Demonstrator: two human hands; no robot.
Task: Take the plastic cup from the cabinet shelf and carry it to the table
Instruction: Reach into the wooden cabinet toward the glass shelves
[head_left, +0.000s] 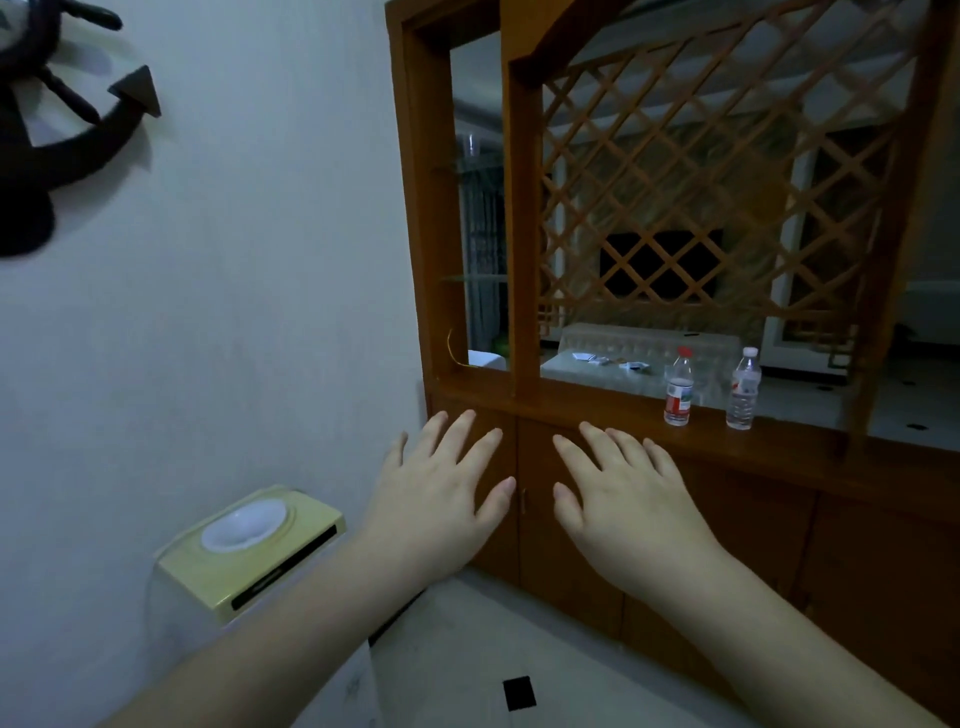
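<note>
A dark anchor-shaped ornament (67, 130) hangs on the white wall at ten o'clock. Below it, at seven o'clock, stands a pale yellow water dispenser (249, 551) with a white bowl in its top. The left hand (441, 499) is stretched forward, palm down, fingers spread, holding nothing. Above it, at about twelve o'clock, a clear plastic cup (471, 145) sits on a glass shelf in the narrow left bay of the wooden cabinet (524, 260). The right hand (623, 499) is just beside the left, also flat and empty. At three o'clock two water bottles (679, 387) stand on the cabinet ledge beneath the lattice panel (727, 156).
</note>
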